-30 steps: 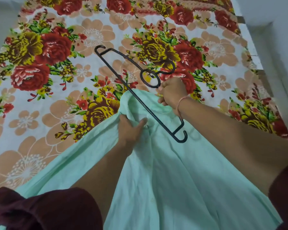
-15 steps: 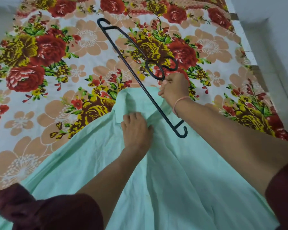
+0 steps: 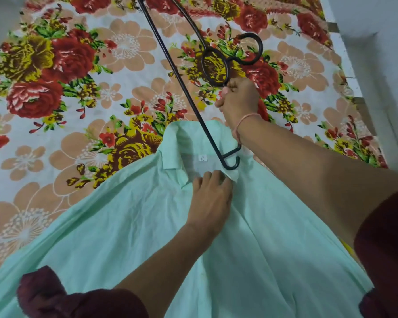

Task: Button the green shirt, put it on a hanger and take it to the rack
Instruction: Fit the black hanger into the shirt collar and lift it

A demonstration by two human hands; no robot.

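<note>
Item: green shirt [image 3: 115, 228], thin, soft, pale cotton-like cloth, spread front-up over a floral bedsheet [image 3: 55, 106], its collar [image 3: 173, 154] at the far end and its hem run off the near edge of view. The neck was seen open, with a white label [image 3: 202, 158] shown inside; the state of the buttons could not be told. Item: black wire hanger [image 3: 207, 131], judged light and rigid, held clear of the bed with its near end hook just above the neck opening. It was gripped in the fist of the right hand [image 3: 239, 103], just below the ring. The left hand [image 3: 210, 199] was laid on the shirt front, fingertips at the neck edge; whether cloth was pinched could not be told. The fabric was judged limp and apt to slide; hold is best taken at collar and shoulder seams.
</note>
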